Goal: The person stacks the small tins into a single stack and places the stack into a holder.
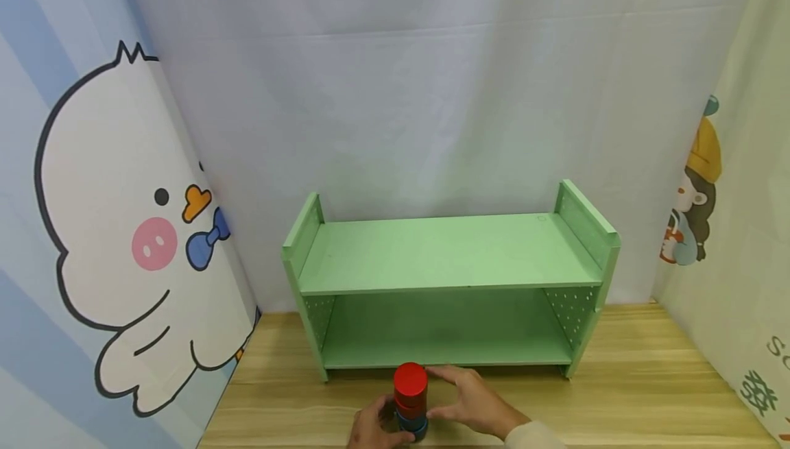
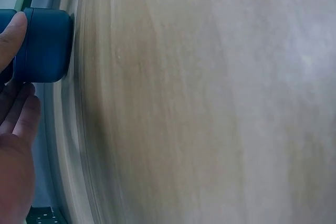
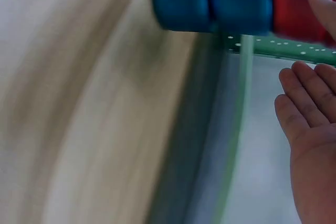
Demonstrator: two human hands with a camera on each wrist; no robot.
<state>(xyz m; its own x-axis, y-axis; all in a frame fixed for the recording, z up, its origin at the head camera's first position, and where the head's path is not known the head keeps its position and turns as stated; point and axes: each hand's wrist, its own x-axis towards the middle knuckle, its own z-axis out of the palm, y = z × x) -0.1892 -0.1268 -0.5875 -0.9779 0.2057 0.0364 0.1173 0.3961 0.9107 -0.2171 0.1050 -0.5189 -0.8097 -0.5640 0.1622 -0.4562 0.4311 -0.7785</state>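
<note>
A stack of short round canisters stands in front of the green shelf (image 1: 450,253), with a red canister (image 1: 411,380) at the top and a blue canister (image 1: 420,433) at the bottom. My left hand (image 1: 370,428) holds the blue lower part of the stack, its thumb on one side and fingers on the other. In the left wrist view the bottom blue canister (image 2: 46,45) has rounded edges. My right hand (image 1: 472,404) is beside the red upper part, fingers straight and spread from the thumb. The right wrist view shows its thumb overlapping the red part (image 3: 296,6).
Behind the stack, the green shelf has two levels and raised side panels with small holes. It stands on a wood-grain table (image 1: 642,367). A grey-white cloth (image 1: 432,127) hangs behind it, and printed curtains flank both sides.
</note>
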